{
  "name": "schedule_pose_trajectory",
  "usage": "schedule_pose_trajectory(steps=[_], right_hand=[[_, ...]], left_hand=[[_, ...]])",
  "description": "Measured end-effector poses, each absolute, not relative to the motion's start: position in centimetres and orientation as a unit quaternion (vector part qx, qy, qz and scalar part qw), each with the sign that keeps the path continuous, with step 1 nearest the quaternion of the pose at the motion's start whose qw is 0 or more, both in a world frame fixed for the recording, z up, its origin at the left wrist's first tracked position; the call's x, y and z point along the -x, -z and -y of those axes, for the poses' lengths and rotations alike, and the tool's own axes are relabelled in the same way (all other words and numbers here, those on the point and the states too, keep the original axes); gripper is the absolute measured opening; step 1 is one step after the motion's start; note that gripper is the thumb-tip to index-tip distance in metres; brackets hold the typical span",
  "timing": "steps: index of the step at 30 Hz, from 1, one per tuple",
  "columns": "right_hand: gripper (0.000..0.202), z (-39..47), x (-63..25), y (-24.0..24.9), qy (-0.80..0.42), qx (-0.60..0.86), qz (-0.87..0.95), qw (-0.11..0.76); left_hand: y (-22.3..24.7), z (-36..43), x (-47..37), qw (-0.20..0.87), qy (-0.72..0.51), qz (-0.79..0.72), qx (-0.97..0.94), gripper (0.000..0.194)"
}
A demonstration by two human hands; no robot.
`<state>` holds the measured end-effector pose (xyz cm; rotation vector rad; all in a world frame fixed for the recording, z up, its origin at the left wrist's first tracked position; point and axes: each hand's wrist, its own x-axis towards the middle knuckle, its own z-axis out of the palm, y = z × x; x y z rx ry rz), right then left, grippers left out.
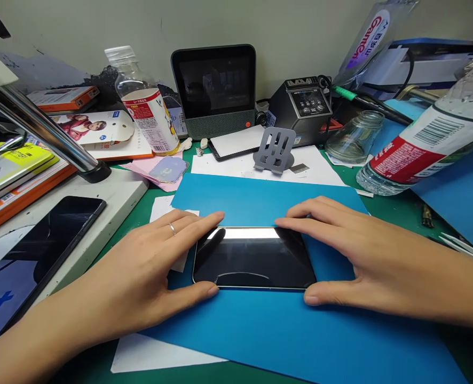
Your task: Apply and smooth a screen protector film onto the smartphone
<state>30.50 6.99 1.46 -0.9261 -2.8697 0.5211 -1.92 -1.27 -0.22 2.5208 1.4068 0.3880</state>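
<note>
A smartphone [256, 264] with a dark, glossy screen lies sideways, face up, on a blue mat [268, 336]. Around its left end is my left hand [156, 266], with the thumb at the near edge and the fingers at the far edge; a ring is on one finger. My right hand [352, 245] grips the right end the same way, thumb near the front corner and index finger at the back corner. Light reflects in a white band along the far side of the screen. The phone's underside is hidden.
Behind the mat stand a grey phone stand [274, 149], a white-faced phone panel [238, 141] and a smart display [214, 85]. A large water bottle [424, 133] leans at right, near a glass jar [354, 136]. At left, another phone [44, 256] rests on a white board [112, 208]; a drink bottle [148, 106] stands behind.
</note>
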Motion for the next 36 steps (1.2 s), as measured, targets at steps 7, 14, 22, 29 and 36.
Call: schedule_pose_trajectory(steps=[7,14,22,29,36], right_hand=[[0.068,-7.0,-30.3,-1.6,-0.181,0.303,0.934,0.046],[0.065,-7.0,-30.4,-1.7,-0.188,0.301,0.933,0.052],[0.064,-7.0,-30.4,-1.8,-0.193,0.298,0.934,0.051],[0.067,-7.4,-30.4,-1.6,-0.208,0.303,0.929,0.053],[0.063,-8.6,-30.4,-1.0,-0.24,0.285,0.918,0.137]], left_hand=[[0.4,1.4,2.1,0.106,-0.139,-0.483,-0.858,0.08],[0.5,1.4,2.0,0.103,-0.135,-0.479,-0.861,0.075],[0.6,1.3,1.8,0.099,-0.144,-0.483,-0.858,0.073],[0.2,1.1,1.4,0.113,-0.142,-0.469,-0.864,0.067],[-2.4,1.3,2.5,0.009,-0.2,-0.598,-0.776,0.022]])
